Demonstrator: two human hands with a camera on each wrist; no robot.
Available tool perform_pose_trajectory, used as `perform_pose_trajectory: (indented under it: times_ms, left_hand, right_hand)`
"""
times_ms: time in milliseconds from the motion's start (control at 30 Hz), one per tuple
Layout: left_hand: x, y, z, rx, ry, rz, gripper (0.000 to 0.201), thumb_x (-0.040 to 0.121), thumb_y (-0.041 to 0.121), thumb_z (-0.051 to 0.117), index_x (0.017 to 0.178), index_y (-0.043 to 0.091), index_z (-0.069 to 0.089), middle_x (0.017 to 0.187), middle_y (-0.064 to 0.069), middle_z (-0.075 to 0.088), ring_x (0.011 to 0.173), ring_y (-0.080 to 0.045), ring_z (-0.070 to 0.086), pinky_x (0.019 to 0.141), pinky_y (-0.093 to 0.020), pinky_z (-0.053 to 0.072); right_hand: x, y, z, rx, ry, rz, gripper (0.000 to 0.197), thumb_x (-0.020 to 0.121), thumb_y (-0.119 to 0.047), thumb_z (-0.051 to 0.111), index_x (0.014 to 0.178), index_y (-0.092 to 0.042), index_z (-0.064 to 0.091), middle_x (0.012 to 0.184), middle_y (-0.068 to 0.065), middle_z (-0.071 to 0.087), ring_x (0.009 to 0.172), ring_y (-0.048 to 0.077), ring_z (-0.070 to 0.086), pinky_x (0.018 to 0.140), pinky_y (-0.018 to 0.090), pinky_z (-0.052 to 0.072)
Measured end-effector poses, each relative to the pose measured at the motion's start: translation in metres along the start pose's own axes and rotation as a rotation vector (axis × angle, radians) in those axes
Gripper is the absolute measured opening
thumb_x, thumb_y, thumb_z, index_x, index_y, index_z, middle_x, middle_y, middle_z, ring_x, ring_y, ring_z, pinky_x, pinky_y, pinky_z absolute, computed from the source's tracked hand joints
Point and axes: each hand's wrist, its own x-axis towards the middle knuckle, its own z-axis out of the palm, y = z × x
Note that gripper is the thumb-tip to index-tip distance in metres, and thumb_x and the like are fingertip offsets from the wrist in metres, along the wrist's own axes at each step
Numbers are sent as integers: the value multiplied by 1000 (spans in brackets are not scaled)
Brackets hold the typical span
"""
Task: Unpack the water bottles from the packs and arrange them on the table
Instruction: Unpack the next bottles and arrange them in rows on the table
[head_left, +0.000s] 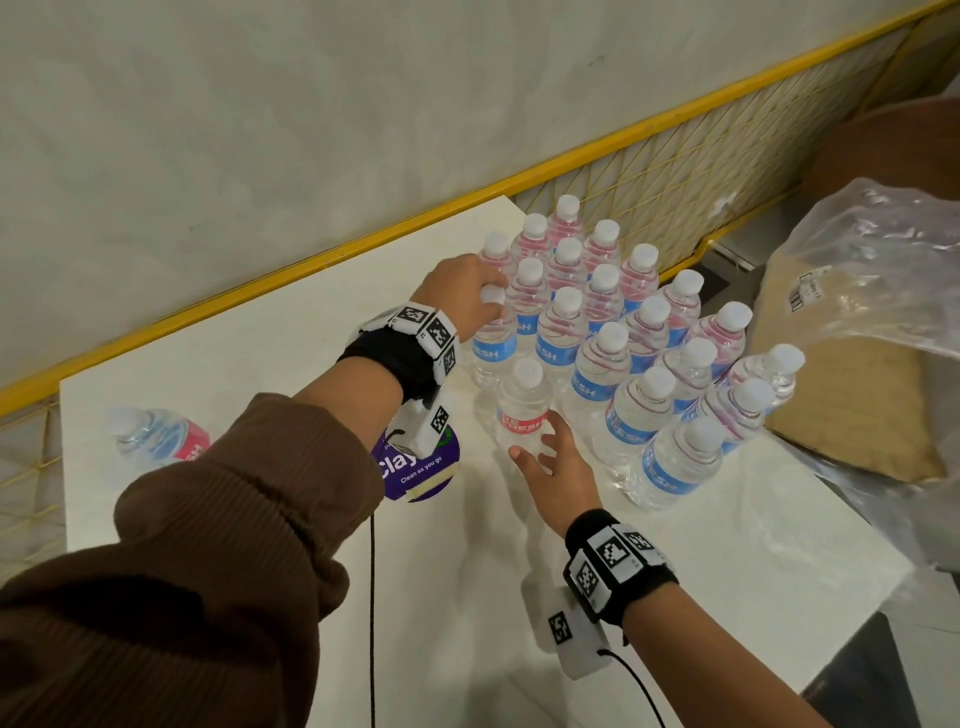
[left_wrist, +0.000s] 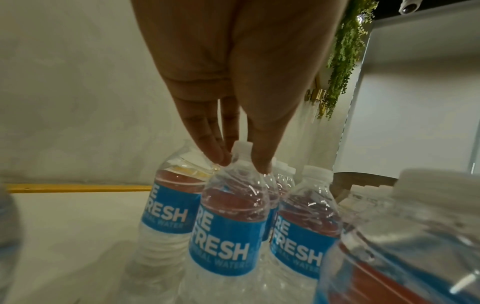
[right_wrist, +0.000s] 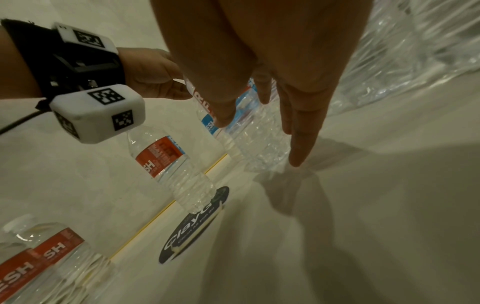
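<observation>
Some twenty upright water bottles (head_left: 613, 317) with white caps stand packed together in rows toward the far right of the white worktop (head_left: 727, 545), most showing blue labels. The left hand (head_left: 462, 296) reaches to the near-left corner of that cluster; in the left wrist view its fingers (left_wrist: 213, 152) and thumb pinch the neck of a blue-labelled bottle (left_wrist: 231, 205) just under its cap. Just in front of the cluster stands a lone red-labelled bottle (head_left: 522, 405), upright. The right hand (head_left: 556, 467) sits right beside it with fingers straight and spread, holding nothing; the fingertips seem to brush the bottle's lower body, though the contact is hard to make out. Another red-labelled bottle (head_left: 156, 434) stands well apart at the worktop's left end. A round purple sticker (head_left: 415, 467) lies on the worktop under the left wrist. Crumpled clear plastic wrap (head_left: 883, 270) lies off the right edge over a tan sack (head_left: 857, 415). A yellow-framed mesh fence (head_left: 675, 171) runs behind the worktop.
</observation>
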Motion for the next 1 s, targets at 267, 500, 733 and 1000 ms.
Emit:
perform_pose_trajectory:
  times_ms: [267, 500, 733, 1000]
  left_hand:
    - [-16, 7, -3, 23, 69, 30, 48, 84, 25, 62, 132, 25, 52, 124, -6, 48, 115, -25, 47, 92, -36, 44]
    - [-47, 24, -4, -225, -270, 157, 41, 85, 5, 52, 121, 24, 62, 125, 1, 59, 113, -14, 55, 99, -27, 42]
    - [-69, 15, 2, -291, -135, -63, 41, 88, 0, 46, 125, 15, 58, 125, -7, 61, 116, -22, 57, 101, -36, 45]
    - [-105, -55, -10, 15, -153, -484, 71, 76, 50, 69, 133, 20, 41, 130, -13, 50, 117, -35, 51, 95, -41, 45]
  right_hand:
    - [2, 3, -3, 48, -8, 19, 69, 89, -34, 61, 146, -31, 22, 145, 3, 40, 128, 22, 47, 105, 32, 40]
    - [-8, -25, -6, 59, 235, -248, 70, 83, -35, 68, 142, -27, 32, 133, -2, 43, 117, 13, 49, 100, 30, 44]
    - [-1, -92, -26, -442, 204, -452, 45, 86, -38, 63, 124, -17, 56, 110, 8, 56, 96, 22, 56, 79, 25, 41]
    - [-3, -131, -45, -832, -17, -405, 38, 92, -16, 55, 130, -11, 54, 130, 14, 55, 118, 29, 52, 95, 31, 41]
